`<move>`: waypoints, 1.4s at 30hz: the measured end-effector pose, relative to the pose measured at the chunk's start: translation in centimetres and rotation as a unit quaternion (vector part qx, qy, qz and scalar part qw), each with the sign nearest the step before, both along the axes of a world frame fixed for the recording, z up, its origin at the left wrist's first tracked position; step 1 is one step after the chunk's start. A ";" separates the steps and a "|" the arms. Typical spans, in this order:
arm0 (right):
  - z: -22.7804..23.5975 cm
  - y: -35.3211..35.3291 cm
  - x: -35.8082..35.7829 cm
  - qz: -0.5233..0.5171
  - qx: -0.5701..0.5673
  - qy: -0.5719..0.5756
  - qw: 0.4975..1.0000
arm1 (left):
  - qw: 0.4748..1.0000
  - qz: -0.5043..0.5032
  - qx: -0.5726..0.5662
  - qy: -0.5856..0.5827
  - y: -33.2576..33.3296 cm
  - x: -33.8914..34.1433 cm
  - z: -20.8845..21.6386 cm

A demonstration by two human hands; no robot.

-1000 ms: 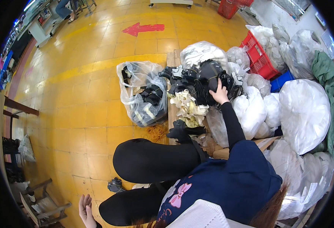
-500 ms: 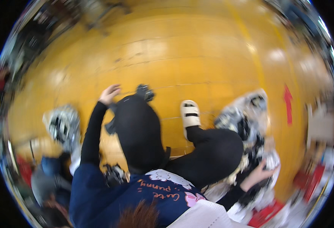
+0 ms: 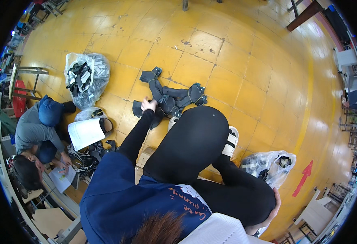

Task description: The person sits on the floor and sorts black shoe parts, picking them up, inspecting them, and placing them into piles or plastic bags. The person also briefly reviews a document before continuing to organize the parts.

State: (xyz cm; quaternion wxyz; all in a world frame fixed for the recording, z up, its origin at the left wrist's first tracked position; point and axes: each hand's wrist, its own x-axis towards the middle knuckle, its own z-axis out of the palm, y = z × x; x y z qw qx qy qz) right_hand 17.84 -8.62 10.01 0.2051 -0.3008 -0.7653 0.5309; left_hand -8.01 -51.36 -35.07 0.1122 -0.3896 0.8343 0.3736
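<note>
Several dark grey sock-like bundles (image 3: 171,105), bound with thin bands and bearing small dark tags, lie on the yellow floor in front of me. At their left part is my left hand (image 3: 148,105). Its fingers look spread against the dark grey cloth, and no grip on it shows. My right hand (image 3: 272,209) lies along the outer side of my bent right knee, fingers stretched out, holding nothing. Part of its palm is hidden by the leg. My left knee hides the near edge of the bundles.
Clear plastic bags of dark and white pieces stand at left (image 3: 90,79) and right (image 3: 270,164). A co-worker (image 3: 40,130) bends over papers at left, beside a white sheet (image 3: 87,133) and a dark heap (image 3: 90,159). A red arrow (image 3: 303,178) marks the floor.
My view has swung, bringing the bundles more fully into sight. My left hand has come to the bundles. My right hand has left the bagged pieces and now rests on my knee.
</note>
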 end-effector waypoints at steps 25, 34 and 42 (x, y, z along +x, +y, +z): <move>-1.2 9.2 6.9 0.229 0.253 0.038 0.939 | 0.884 -0.427 -0.139 0.131 2.0 4.1 6.0; -1.3 6.7 4.1 0.207 0.325 0.097 0.918 | 0.940 -0.289 -0.183 -0.007 4.3 6.5 5.6; -4.0 5.3 3.9 0.083 0.452 0.207 0.864 | 0.852 -0.473 -0.215 0.064 -4.6 0.8 6.9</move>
